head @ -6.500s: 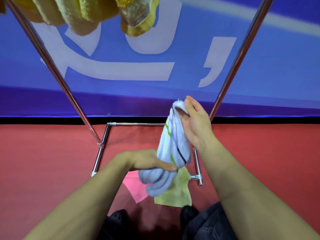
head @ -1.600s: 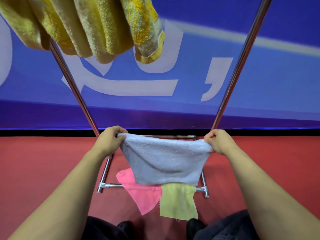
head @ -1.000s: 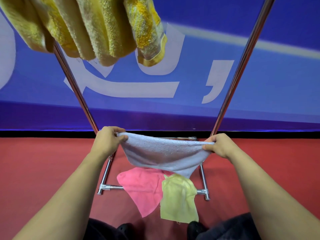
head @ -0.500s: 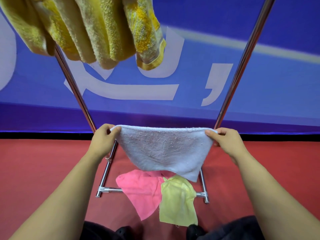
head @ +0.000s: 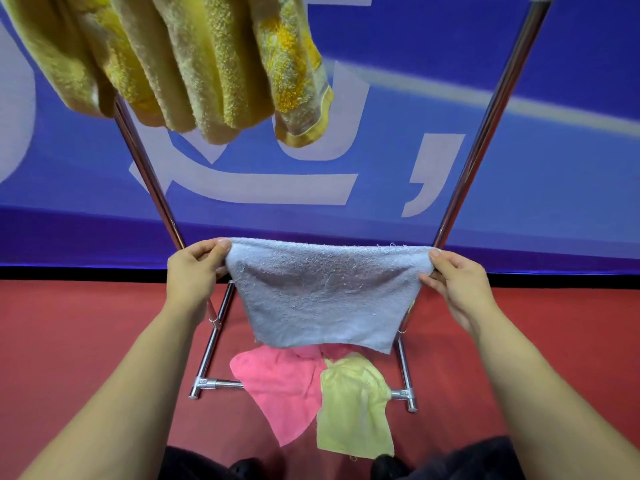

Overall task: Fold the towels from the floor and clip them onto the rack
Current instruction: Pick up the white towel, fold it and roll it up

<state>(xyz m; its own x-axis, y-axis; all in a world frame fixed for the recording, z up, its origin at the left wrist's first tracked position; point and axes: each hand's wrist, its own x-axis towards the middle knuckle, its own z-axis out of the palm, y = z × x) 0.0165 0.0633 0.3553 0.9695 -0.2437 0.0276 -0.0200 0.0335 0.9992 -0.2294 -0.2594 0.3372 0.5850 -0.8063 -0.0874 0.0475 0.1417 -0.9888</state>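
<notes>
A white towel (head: 325,292) hangs flat and folded in front of me, stretched between both hands. My left hand (head: 194,271) pinches its upper left corner and my right hand (head: 457,282) pinches its upper right corner. Below it, on the red floor, lie a pink towel (head: 280,386) and a pale yellow towel (head: 353,410), overlapping and draped across the front bar of the chrome rack (head: 211,382). Yellow towels (head: 194,64) hang from the rack's top at the upper left; the clips holding them are out of view.
The rack's two slanted chrome poles (head: 485,123) rise on either side of the white towel. A blue banner with white lettering (head: 536,185) stands right behind the rack. My dark shoes (head: 388,467) are at the bottom edge, close to the floor towels.
I have gone from a bunched striped towel to a folded one held by its top corners. Over the last second the slack towel was lifted and pulled taut, hanging flat.
</notes>
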